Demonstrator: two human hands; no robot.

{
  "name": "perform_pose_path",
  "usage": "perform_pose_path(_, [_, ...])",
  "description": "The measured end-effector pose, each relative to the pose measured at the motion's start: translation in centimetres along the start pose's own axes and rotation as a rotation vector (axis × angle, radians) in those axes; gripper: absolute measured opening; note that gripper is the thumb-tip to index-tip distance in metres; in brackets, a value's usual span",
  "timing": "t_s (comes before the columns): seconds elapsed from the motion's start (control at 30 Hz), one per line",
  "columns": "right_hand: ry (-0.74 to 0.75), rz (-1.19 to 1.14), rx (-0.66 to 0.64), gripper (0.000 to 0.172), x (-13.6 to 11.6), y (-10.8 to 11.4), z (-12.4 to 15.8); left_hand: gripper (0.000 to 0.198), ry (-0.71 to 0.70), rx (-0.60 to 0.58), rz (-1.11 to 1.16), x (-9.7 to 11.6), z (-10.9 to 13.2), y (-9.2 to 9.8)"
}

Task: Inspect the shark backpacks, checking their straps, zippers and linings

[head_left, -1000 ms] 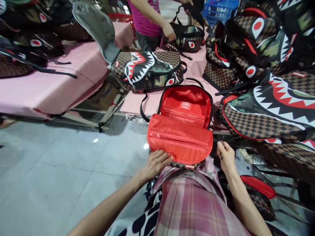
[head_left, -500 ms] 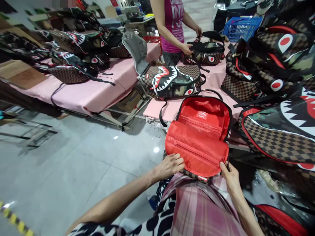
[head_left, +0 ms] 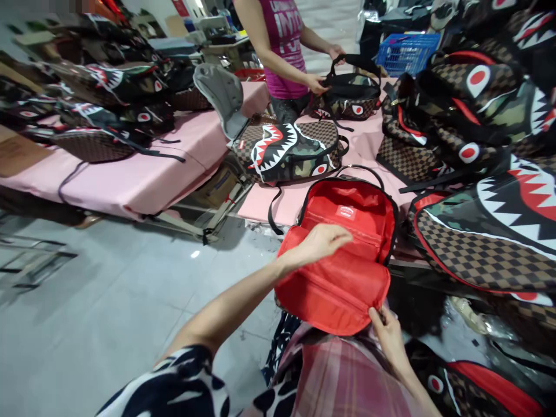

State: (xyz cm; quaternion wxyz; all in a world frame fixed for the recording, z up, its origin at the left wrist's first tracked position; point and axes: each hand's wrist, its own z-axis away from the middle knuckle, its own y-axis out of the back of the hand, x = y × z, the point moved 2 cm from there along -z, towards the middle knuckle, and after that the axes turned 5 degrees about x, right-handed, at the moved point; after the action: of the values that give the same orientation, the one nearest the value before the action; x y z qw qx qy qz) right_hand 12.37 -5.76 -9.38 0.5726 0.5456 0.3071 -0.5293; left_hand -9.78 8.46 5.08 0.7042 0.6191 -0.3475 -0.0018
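Observation:
An open backpack (head_left: 343, 266) with a bright red lining lies in front of me, its front panel folded down towards my lap and its far end on the pink table. My right hand (head_left: 388, 333) pinches the near right edge of that panel between thumb and fingers. Over the lining, my left hand (head_left: 324, 240) hovers with its fingers loosely stretched to the right, nothing visible in them. A white label (head_left: 346, 212) shows on the lining deeper inside the bag. A black top handle (head_left: 362, 168) arches at its far end.
A closed shark-print backpack (head_left: 289, 152) lies just beyond. More backpacks (head_left: 490, 231) are heaped on the right and others (head_left: 108, 116) on the left pink table (head_left: 160, 168). Across from me a person (head_left: 284, 52) handles another bag (head_left: 354, 95). A blue basket (head_left: 407, 53) stands behind.
My left hand has let go of the panel's near left edge and moved up and forward over the lining. My right hand keeps its hold. The view has shifted slightly right.

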Motion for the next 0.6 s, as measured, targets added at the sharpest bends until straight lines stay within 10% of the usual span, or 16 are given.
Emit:
perform_pose_path(0.13, [-0.009,0.111,-0.111,0.040,0.0,1.9,0.8,0.034,0.224,-0.297,-0.311,-2.3,-4.6,-2.3])
perform_pose_path(0.3, [0.281,0.383,0.023,0.041,-5.9,5.4,-3.5,0.033,0.185,-0.361,-0.370,-2.5,-1.9,-3.9])
perform_pose_path(0.43, [0.585,0.635,-0.093,0.035,-12.3,0.0,-10.4,0.037,0.180,-0.314,-0.395,-1.3,0.0,-3.6])
perform_pose_path(0.6, [0.551,1.192,-0.283,0.041,-13.5,-7.7,-14.4,0.036,0.269,-0.233,-0.400,-3.3,1.0,-3.4])
